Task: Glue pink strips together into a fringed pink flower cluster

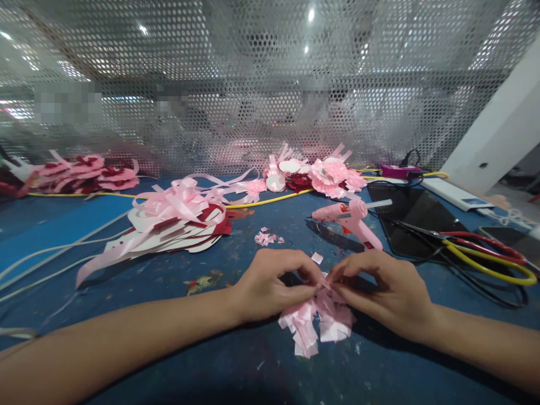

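My left hand [270, 284] and my right hand [382, 289] meet low over the blue table [139, 281], fingertips pinched together on a small bundle of fringed pink ribbon pieces [316, 323]. The cut ends of the bundle fan out toward me below both hands. A pink glue gun [352, 218] lies just beyond my right hand, its nozzle pointing right. A few pink ribbon scraps [265, 238] lie beyond my left hand.
A pile of pink ribbon bows on white and red card [177, 219] sits at left centre. Finished pink and red flowers [329, 174] lie along the perforated metal screen [270, 84]. Scissors with red and yellow handles [485, 253] rest on a dark tablet [415, 211] at right. Cables cross the table.
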Motion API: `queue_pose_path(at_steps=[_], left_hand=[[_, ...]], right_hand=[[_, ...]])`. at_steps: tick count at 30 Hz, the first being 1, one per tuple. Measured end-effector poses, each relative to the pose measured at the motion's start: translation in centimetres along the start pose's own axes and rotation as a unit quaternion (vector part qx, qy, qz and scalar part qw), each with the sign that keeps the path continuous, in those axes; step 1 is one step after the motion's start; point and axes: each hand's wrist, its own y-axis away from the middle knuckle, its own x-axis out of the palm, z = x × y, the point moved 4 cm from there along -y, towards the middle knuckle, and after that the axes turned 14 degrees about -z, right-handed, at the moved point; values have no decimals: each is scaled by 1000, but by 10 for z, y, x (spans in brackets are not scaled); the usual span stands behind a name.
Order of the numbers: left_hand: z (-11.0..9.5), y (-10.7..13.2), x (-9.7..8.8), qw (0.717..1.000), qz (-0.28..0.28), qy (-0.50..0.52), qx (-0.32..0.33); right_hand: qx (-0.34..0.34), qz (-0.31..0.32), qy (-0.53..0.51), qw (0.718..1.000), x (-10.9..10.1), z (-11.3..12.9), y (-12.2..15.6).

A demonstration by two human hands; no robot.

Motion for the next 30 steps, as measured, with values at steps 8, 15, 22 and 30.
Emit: queue_pose_path(at_steps=[8, 15, 22, 30], left_hand=[[3, 2, 2, 1000, -10, 5, -23], [-5, -1, 2, 998, -18, -39, 53], [-10, -1, 3, 991, -26, -62, 114], [-10, -2, 2, 993, -44, -29, 106]], right_hand=[[19, -3, -26, 999, 1, -5, 6], [12, 0, -30, 999, 1, -3, 3], [-6, 16, -34, 999, 2, 1, -1], [-8, 13, -42, 999, 2, -1, 1]])
